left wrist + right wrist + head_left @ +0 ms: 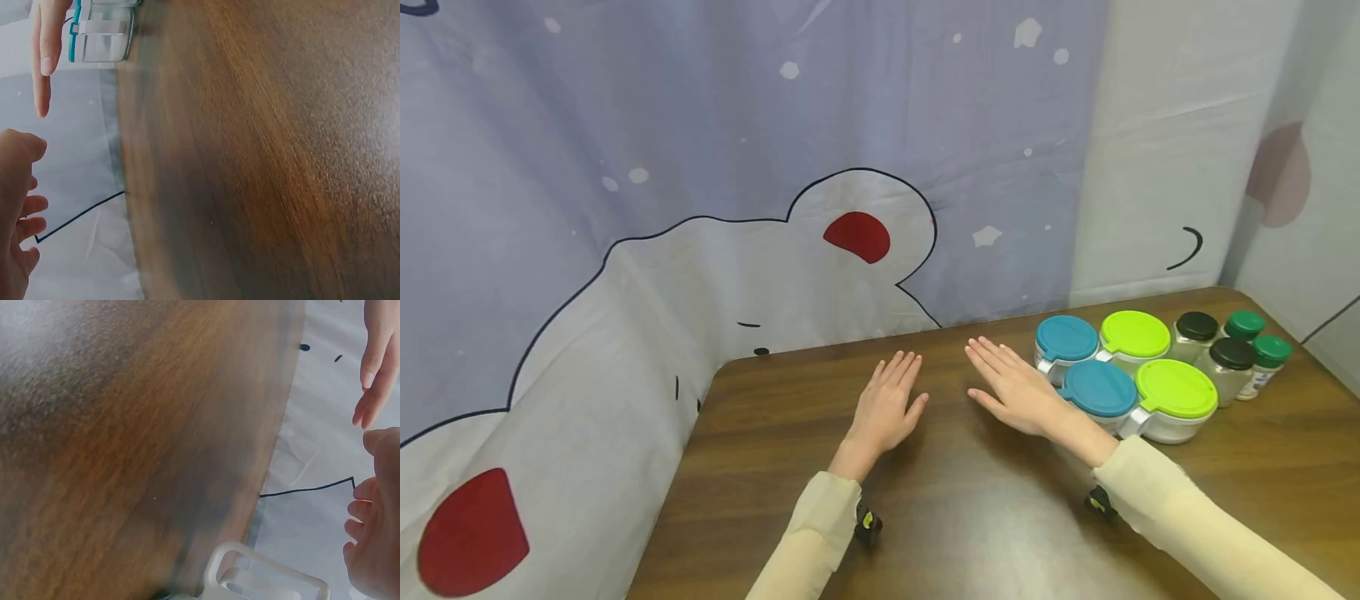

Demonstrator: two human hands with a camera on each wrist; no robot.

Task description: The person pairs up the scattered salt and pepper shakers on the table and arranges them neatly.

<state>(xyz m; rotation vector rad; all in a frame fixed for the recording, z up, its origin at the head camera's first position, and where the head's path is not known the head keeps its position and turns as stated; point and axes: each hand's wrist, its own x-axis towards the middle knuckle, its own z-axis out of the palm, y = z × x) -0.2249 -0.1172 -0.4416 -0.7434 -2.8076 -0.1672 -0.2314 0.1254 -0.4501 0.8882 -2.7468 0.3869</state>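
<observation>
Both hands hover over the brown wooden table (775, 467), fingers extended and nothing held. My left hand (883, 408) is left of the middle, its fingers pointing toward the back edge. Across a gap, my right hand (1018, 392) angles inward, closest to the lidded containers. Those are two with blue lids (1101, 388) and two with lime-green lids (1176, 388), all white-handled. The left wrist view shows one clear container (103, 34) past the right hand's fingers. A white handle (269, 569) shows low in the right wrist view, near the right hand (378, 519).
Behind the lidded containers at the right stand jars with black lids (1232, 353) and shakers with green caps (1272, 352). A printed curtain (1000, 167) hangs along the back and left edges of the table. Each wrist carries a small black camera (868, 525).
</observation>
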